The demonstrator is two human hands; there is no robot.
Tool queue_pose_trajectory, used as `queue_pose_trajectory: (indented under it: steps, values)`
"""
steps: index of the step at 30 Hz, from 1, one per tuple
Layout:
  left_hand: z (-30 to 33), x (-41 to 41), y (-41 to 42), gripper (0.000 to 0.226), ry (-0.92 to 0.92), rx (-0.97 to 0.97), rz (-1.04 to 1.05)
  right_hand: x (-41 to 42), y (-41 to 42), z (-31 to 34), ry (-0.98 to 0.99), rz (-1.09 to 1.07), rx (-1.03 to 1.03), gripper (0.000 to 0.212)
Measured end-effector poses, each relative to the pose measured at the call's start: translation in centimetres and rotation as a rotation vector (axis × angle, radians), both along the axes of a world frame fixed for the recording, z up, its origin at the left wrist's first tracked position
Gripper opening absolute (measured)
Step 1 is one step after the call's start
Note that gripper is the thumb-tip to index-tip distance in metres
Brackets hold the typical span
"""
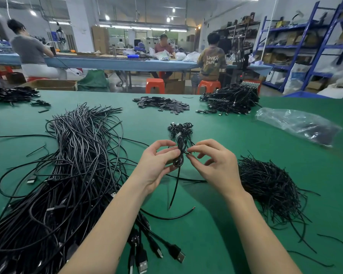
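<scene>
A black cable folded into a small coil (pixel 180 155) is held above the green table (pixel 216 224) between both hands. My left hand (pixel 156 163) grips the coil from the left with thumb and curled fingers. My right hand (pixel 214 165) pinches a thin black tie at the coil's right side. The cable's loose end (pixel 173 190) hangs down toward the table. Just beyond the hands lies a small bunch of tied coils (pixel 181 128).
A big heap of loose black USB cables (pixel 67 175) fills the left, with plugs (pixel 178 254) near the front. A pile of thin black ties (pixel 269 186) lies right. Farther back: small black pieces (pixel 161 104), bundled cables (pixel 232 99), a clear plastic bag (pixel 297 123). People sit at a far bench.
</scene>
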State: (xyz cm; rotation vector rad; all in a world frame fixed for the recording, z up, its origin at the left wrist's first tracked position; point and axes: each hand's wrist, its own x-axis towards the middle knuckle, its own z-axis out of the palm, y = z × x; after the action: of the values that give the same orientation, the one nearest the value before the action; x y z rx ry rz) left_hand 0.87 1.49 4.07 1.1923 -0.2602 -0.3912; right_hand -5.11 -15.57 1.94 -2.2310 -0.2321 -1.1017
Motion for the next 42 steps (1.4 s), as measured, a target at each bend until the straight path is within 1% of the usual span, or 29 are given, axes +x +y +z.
queue_pose_trajectory:
  steps: [2,7,9,10,11,12,14,15,17,19,21,23,26,28,30,33,34,36,38,40,42]
  values:
    - [0.0,0.0,0.0,0.021,0.006,0.002,-0.003,0.0,0.1,-0.3,-0.034,-0.006,-0.036,0.015]
    - [-0.1,0.0,-0.1,0.021,0.007,0.019,-0.015,-0.1,0.1,-0.7,-0.07,0.002,-0.01,0.01]
    - [-0.1,-0.1,-0.1,0.021,-0.009,0.027,-0.012,-0.1,0.1,-0.7,-0.039,0.022,0.003,0.009]
    - [-0.2,-0.1,-0.1,0.022,-0.025,0.032,-0.008,-0.1,0.2,-0.7,0.011,0.047,0.054,0.008]
    - [-0.2,-0.1,-0.1,0.022,-0.046,0.043,-0.001,-0.1,0.2,-0.6,0.093,0.082,0.159,0.006]
    - [-0.3,-0.2,-0.2,0.022,-0.073,0.065,0.008,0.0,0.2,-0.3,0.209,0.133,0.32,0.005]
    - [-0.4,-0.3,-0.4,0.023,-0.125,0.109,0.022,-0.1,0.1,0.3,0.478,0.265,0.699,0.003]
    - [-0.4,-0.3,-0.5,0.022,-0.139,0.117,0.027,-0.2,0.1,0.5,0.587,0.32,0.853,0.011]
    - [-0.5,-0.6,-0.9,0.022,-0.144,0.085,0.046,-0.1,-0.1,0.8,0.684,0.404,1.054,0.031]
    - [-0.5,-0.7,-1.1,0.021,-0.141,0.035,0.079,-0.1,0.1,1.0,0.714,0.481,1.119,0.043]
    - [-0.5,-0.7,-1.1,0.02,-0.161,0.031,0.122,-0.1,0.9,1.2,0.737,0.494,1.06,0.045]
    - [-0.7,-0.6,-0.9,0.015,-0.215,0.109,0.162,0.1,1.8,1.2,0.684,0.44,1.017,0.04]
    - [-1.2,-0.3,-0.6,0.005,-0.385,0.435,0.241,0.6,2.4,1.0,0.537,0.267,0.997,0.028]
    - [-1.5,-0.1,-0.4,0.005,-0.463,0.613,0.257,1.2,2.0,0.7,0.486,0.148,0.987,0.018]
    - [-1.9,0.0,-0.4,0.015,-0.538,0.777,0.195,2.2,1.2,0.3,0.454,0.037,0.949,0.012]
    - [-2.5,0.0,-0.4,0.027,-0.664,1.051,0.09,4.8,-0.1,0.3,0.43,-0.181,0.735,0.011]
    - [-2.6,-0.1,-0.4,0.029,-0.675,1.105,0.056,5.9,-0.5,0.7,0.417,-0.232,0.664,0.011]
    - [-2.8,-0.3,-0.5,0.032,-0.681,1.172,0.001,8.3,-1.0,2.0,0.395,-0.269,0.562,0.012]
    - [-2.9,-0.4,-0.5,0.032,-0.706,1.224,-0.023,10.7,-1.5,3.5,0.478,-0.245,0.439,0.021]
    - [-2.9,-0.5,-0.4,0.033,-0.735,1.261,-0.033,12.7,-1.9,4.4,0.669,-0.208,0.297,0.039]
    - [-2.9,-0.6,-0.3,0.033,-0.753,1.278,-0.038,13.7,-2.2,4.4,0.827,-0.203,0.168,0.051]
